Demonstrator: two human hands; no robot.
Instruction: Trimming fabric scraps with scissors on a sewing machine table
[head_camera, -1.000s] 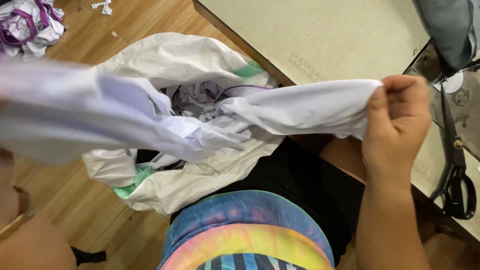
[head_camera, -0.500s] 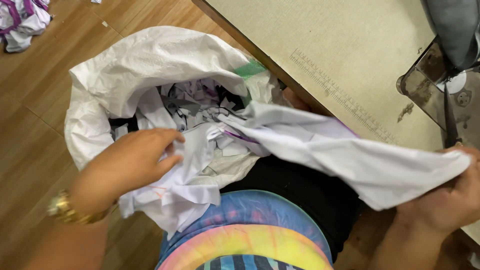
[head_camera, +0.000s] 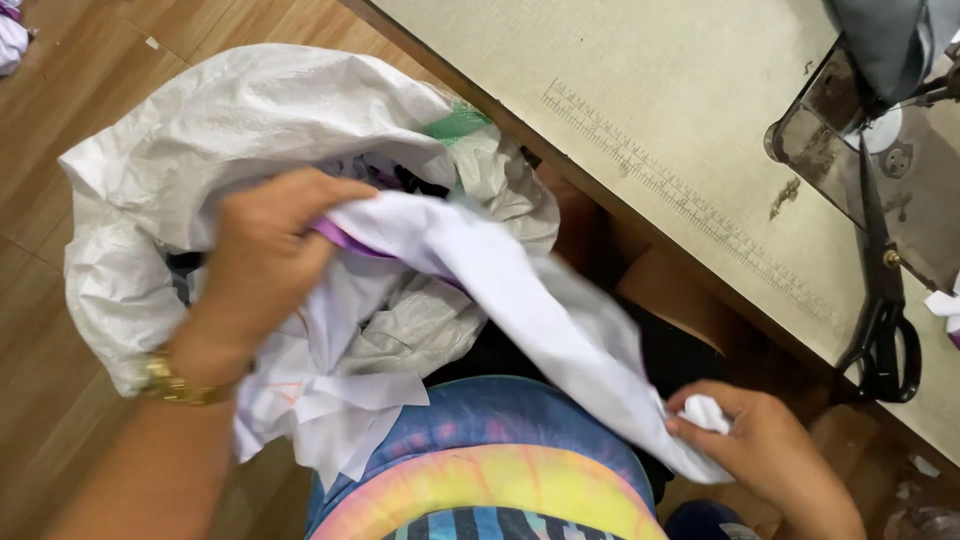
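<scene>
White fabric strip (head_camera: 520, 300): judged light, limp, prone to slipping; best gripped at both ends. Plain white, purple trim near upper end, creased. Spans from woven sack (head_camera: 240, 130) mouth on floor, across lap, below sewing table front edge (head_camera: 560, 150). Left hand (head_camera: 270, 250) closed around upper end; right hand (head_camera: 760, 440) pinching bunched lower end.

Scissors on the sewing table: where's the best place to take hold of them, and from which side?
Grip the black scissors by the looped handles at the table's near edge, coming from the person's side; the blades point away toward the machine.
</scene>
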